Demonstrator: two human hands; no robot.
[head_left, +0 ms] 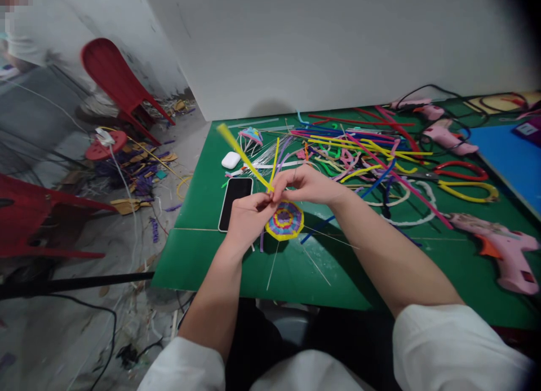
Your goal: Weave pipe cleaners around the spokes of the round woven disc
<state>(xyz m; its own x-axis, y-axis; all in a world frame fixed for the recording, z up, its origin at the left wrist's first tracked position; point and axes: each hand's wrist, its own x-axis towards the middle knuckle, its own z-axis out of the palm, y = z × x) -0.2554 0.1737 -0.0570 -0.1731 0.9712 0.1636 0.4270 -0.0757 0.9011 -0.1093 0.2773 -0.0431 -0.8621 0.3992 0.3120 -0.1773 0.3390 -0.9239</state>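
A round woven disc (285, 220) in yellow, purple, blue and pink rings hangs just above the green table, thin clear spokes sticking out from its edge. My left hand (250, 217) pinches at its upper left rim. From the other side, my right hand (310, 185) meets it with thumb and fingers pressed together. A yellow pipe cleaner (245, 157) runs from between the fingertips up to the left, and a second yellow length (275, 156) rises beside it. Exactly where the fingertips grip is partly hidden.
On the green table (198, 250) lie a phone (235, 204), a white case (230, 160), a small woven umbrella shape (251, 136), heaped pipe cleaners (350, 149), scissors (465, 182) and pink glue guns (502, 250). A red chair (112, 78) and a person (46, 36) are at left.
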